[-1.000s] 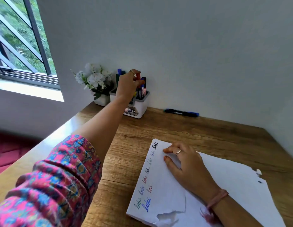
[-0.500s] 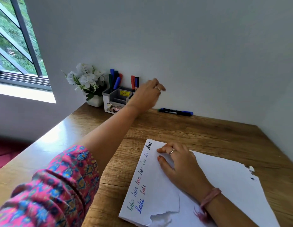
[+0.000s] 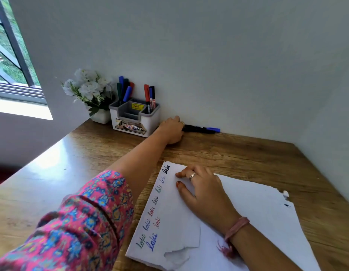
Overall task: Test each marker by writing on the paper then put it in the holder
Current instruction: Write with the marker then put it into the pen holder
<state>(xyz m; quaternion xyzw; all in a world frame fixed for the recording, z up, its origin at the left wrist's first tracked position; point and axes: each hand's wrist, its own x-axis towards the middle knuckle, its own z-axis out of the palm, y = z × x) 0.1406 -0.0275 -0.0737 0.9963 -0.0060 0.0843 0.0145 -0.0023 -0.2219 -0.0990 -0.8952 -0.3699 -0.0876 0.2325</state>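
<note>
A black marker with a blue cap lies on the wooden desk against the back wall. My left hand reaches across to it, and its fingers curl over the marker's left end, hiding that end. My right hand rests on the white paper and presses it down with relaxed fingers. The paper has a torn near edge and several coloured test words along its left side. The white and grey holder stands at the wall left of my left hand, with several markers upright in it.
A small white pot of white flowers stands left of the holder. A window is at the far left. Walls close the desk at the back and right.
My left hand left the holder, where it put a red marker, and swept right and down onto the blue-capped marker by the wall. My right hand stayed on the paper.
</note>
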